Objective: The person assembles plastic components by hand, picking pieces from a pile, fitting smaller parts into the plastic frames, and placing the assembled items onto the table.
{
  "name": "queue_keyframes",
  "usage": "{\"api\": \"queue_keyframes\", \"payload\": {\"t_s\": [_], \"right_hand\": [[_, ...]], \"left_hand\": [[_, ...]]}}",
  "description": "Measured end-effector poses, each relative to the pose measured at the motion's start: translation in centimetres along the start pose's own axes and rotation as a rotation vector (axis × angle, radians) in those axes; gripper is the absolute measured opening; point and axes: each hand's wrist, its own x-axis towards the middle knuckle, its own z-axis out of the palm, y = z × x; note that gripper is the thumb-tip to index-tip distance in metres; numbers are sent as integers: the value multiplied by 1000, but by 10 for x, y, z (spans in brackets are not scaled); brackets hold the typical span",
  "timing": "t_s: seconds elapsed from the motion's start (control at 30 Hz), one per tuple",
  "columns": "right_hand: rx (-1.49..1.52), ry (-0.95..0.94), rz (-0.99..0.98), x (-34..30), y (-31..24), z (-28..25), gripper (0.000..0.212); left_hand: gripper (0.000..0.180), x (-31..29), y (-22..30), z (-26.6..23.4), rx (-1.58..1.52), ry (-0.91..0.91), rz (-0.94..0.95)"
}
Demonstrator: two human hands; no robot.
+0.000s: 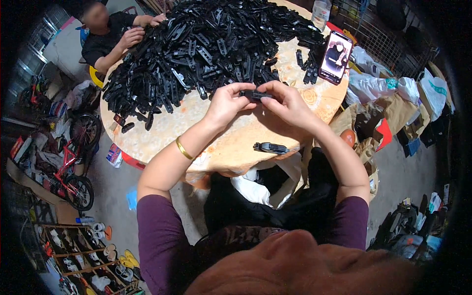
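Between my two hands I hold a small black plastic part (254, 95) just above the table, in front of a large heap. My left hand (230, 104) pinches its left end, and my right hand (285, 102) grips its right end with thumb and fingers. Nearer to me, by the table's front edge, lies a separate black plastic part (271, 148), long and narrow. The heap of black plastic parts (196, 54) covers the far and left side of the round table. Its exact kind of part I cannot make out.
A patterned cloth covers the table (162, 132). At its right edge a phone (336, 57) stands lit beside a clear plastic container (321, 14). Across the heap, a co-worker's hands (132, 37) touch the parts. A white bag (255, 191) hangs open below the front edge.
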Motion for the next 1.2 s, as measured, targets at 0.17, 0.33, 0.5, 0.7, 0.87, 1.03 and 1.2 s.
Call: {"api": "queue_keyframes", "payload": {"t_s": [0.17,0.33,0.5,0.7,0.87,1.03,1.2], "right_hand": [[-104,15,-18,0,0,1,27],[-347,158,-212,-4,2,8,24],[-538,238,-281,3,-5,-1,31],[-256,-76,88,-3,-8,-10,34],[-509,92,-251,-9,-6,-4,27],[-414,-238,17,-4,-3,-30,32],[-676,277,81,5,27,-54,37]], "left_hand": [[34,-2,2,-5,-102,-19,-83],[33,-4,3,-1,-47,17,-48],[31,-5,5,-2,118,-48,100],[31,-11,1,1,505,-105,210],[31,-11,-1,1,419,-100,170],[27,0,-12,-8,646,-306,234],[18,6,-4,-6,991,-505,347]]}}
